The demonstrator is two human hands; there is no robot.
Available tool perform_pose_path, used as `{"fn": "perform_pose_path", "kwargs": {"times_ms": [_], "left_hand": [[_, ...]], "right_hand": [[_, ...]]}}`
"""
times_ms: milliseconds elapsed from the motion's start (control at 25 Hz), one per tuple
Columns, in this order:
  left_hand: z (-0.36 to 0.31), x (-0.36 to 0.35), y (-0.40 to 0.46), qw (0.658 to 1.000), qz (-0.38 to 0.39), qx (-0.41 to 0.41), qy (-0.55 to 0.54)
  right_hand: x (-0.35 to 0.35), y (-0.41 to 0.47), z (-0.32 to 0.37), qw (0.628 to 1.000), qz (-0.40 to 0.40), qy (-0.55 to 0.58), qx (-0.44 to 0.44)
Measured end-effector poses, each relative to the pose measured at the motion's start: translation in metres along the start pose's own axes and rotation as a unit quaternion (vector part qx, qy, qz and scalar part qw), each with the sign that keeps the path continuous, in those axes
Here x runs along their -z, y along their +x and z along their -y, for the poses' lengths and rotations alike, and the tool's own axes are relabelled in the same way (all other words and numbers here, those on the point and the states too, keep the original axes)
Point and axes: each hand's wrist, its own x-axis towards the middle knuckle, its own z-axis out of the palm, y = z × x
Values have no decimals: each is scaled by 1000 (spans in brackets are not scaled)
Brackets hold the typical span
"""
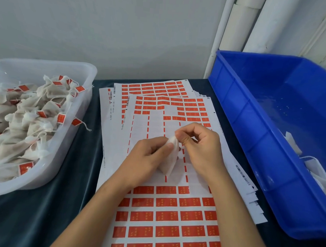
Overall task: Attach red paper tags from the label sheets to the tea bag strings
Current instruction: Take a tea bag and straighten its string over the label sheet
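Both hands pinch one tea bag (171, 160) above the label sheet (166, 216): left hand (148, 156) grips its body, right hand (198, 143) its top. Tugging could tear the bag, or the unseen string could slip free.

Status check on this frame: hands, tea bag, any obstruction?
Left hand and right hand both pinching one tea bag above the label sheet. No red tag on it visible. Nothing in the way.

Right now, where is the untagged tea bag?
Head view, centre: the tea bag is pinched between the left hand and right hand, above the label sheet.
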Motion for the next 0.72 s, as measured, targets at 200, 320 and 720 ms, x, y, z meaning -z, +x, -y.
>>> {"fn": "perform_pose_path", "kwargs": {"times_ms": [200,320,720], "left_hand": [[0,3,1,1000,-3,17,6],[0,4,1,1000,-18,1,8],[-10,0,-3,986,19,71,-151]], "right_hand": [[-3,-2,0,997,-30,-52,50],[-4,-3,-2,988,-62,-88,107],[-9,-4,3,981,-80,-30,173]]}}
